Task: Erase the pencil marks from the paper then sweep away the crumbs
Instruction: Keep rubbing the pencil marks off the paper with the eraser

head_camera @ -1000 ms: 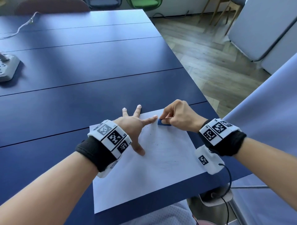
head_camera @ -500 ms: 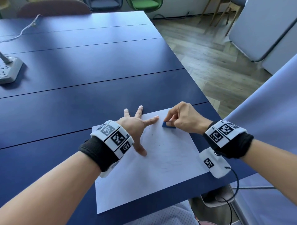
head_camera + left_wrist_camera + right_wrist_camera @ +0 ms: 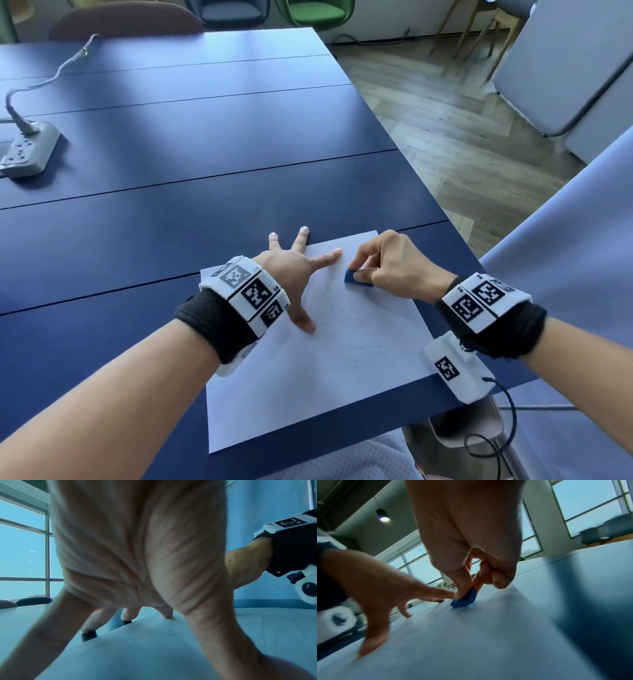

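A dark blue table [image 3: 171, 192] fills the room's foreground. A power strip [image 3: 25, 150] is laid on it, far to the left of the hands. Beyond the hands, chairs [image 3: 315, 12] are set at the far end. Wooden floor [image 3: 445, 137] is seen to the right. Tall windows [image 3: 590, 504] and a ceiling lamp [image 3: 382, 515] are caught overhead.
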The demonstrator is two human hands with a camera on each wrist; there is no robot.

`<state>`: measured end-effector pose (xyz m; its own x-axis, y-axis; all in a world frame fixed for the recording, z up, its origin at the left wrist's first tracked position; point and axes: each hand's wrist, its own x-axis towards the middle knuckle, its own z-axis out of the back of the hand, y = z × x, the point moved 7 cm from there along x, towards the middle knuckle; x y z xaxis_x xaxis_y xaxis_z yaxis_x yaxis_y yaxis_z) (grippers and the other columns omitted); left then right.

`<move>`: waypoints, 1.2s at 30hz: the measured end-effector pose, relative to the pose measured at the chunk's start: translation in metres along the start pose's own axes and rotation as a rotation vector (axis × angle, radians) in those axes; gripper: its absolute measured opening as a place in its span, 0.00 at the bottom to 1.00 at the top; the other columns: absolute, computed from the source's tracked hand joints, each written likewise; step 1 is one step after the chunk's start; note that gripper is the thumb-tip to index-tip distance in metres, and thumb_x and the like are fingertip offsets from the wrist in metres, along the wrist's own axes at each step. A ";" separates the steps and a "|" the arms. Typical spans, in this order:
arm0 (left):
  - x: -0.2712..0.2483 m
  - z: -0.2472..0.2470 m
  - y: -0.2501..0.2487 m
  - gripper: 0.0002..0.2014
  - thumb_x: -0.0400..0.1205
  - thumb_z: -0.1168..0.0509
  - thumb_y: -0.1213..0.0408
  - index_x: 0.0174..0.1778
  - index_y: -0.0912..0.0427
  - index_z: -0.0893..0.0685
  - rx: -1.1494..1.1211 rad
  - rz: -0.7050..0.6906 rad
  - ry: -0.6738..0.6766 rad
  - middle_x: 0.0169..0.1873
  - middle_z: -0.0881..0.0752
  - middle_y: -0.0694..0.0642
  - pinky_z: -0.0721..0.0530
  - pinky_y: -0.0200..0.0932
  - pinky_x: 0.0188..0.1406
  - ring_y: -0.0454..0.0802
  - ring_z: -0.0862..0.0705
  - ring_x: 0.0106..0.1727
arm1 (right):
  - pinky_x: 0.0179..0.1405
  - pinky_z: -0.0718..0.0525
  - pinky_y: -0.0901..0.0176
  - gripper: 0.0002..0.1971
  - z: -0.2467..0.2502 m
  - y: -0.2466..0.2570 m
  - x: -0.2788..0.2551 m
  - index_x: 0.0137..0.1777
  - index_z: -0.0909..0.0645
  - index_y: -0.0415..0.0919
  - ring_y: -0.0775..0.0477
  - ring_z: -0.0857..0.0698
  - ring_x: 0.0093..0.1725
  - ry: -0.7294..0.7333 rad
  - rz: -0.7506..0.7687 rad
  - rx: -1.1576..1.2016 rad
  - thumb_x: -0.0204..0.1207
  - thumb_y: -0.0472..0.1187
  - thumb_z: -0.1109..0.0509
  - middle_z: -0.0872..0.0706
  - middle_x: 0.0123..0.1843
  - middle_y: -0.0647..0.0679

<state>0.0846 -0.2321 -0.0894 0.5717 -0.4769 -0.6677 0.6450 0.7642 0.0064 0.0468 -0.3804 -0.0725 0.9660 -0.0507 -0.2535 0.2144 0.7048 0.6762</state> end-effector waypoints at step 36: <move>0.011 0.013 -0.016 0.69 0.59 0.17 0.39 0.78 0.23 0.70 0.148 -0.056 -0.025 0.83 0.72 0.50 0.25 0.64 0.69 0.78 0.63 0.82 | 0.39 0.17 0.59 0.03 0.002 -0.010 -0.010 0.44 0.16 0.44 0.51 0.15 0.35 -0.103 -0.011 -0.084 0.72 0.41 0.26 0.13 0.34 0.49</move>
<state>0.0870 -0.2549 -0.0872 0.5440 -0.5288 -0.6515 0.7427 0.6647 0.0807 0.0353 -0.3881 -0.0748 0.9743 -0.1278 -0.1856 0.2164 0.7603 0.6125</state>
